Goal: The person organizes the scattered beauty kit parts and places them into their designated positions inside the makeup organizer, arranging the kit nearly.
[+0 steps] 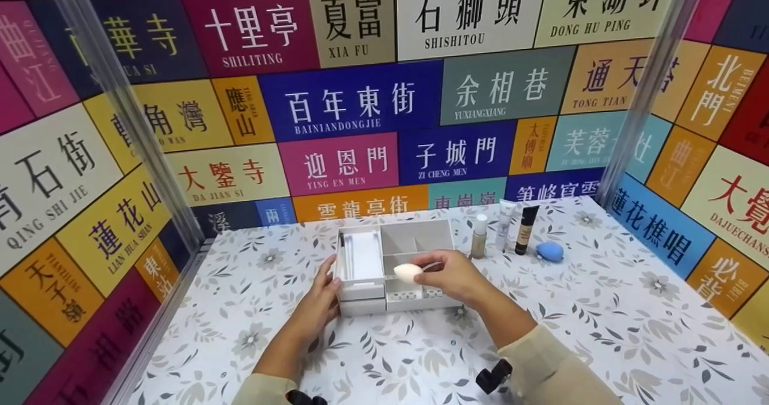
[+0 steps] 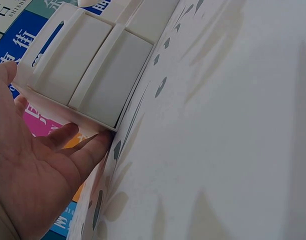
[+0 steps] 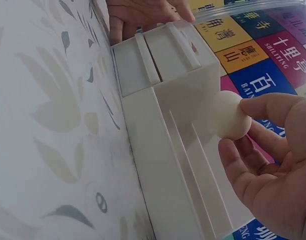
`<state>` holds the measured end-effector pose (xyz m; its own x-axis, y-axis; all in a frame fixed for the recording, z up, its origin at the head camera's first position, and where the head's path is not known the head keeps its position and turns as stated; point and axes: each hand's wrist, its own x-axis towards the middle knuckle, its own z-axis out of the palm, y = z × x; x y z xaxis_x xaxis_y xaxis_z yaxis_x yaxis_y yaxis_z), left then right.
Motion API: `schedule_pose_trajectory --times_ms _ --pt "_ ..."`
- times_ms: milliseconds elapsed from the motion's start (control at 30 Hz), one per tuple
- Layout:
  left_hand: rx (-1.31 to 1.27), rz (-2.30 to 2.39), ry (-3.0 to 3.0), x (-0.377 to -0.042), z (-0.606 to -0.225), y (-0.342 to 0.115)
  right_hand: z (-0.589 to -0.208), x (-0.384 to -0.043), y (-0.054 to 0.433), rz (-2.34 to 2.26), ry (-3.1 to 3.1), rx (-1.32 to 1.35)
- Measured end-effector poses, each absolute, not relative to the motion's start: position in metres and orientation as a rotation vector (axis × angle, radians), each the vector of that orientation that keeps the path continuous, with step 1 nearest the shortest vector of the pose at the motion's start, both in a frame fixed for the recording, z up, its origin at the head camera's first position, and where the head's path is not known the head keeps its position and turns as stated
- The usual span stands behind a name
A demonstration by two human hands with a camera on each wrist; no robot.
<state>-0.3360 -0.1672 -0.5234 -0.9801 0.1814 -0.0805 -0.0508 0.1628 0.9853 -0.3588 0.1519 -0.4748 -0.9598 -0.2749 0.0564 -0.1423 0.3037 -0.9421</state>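
A white desk organizer (image 1: 360, 292) with open compartments and two small drawers stands on the table. My left hand (image 1: 316, 304) rests against its left side, the fingers low by the drawers (image 2: 100, 70) in the left wrist view. Above the right compartments, my right hand (image 1: 453, 274) pinches a cream makeup sponge (image 1: 408, 272) between thumb and fingers. The same sponge (image 3: 233, 115) shows its rounded end in the right wrist view, beside the organizer's wall and apart from the drawers.
To the organizer's right stand a bottle with a white cap (image 1: 479, 237), a pale tube (image 1: 503, 228) and a black-capped tube (image 1: 525, 231). A blue makeup sponge (image 1: 550, 251) lies beside them. Sign-covered panels (image 1: 354, 107) and metal posts (image 1: 652, 92) enclose the flowered table (image 1: 252, 309).
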Motion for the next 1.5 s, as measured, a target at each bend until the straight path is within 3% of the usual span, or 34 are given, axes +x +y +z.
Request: schedule_pose_trajectory --times_ms 567,1500 --pt "0.163 1.945 2.240 -0.331 -0.524 -0.169 -0.507 -0.361 0.145 -1.701 2.482 -0.307" --pt "0.147 1.921 2.259 -0.334 -0.522 -0.166 -0.505 -0.363 0.151 -1.697 2.466 -0.253"
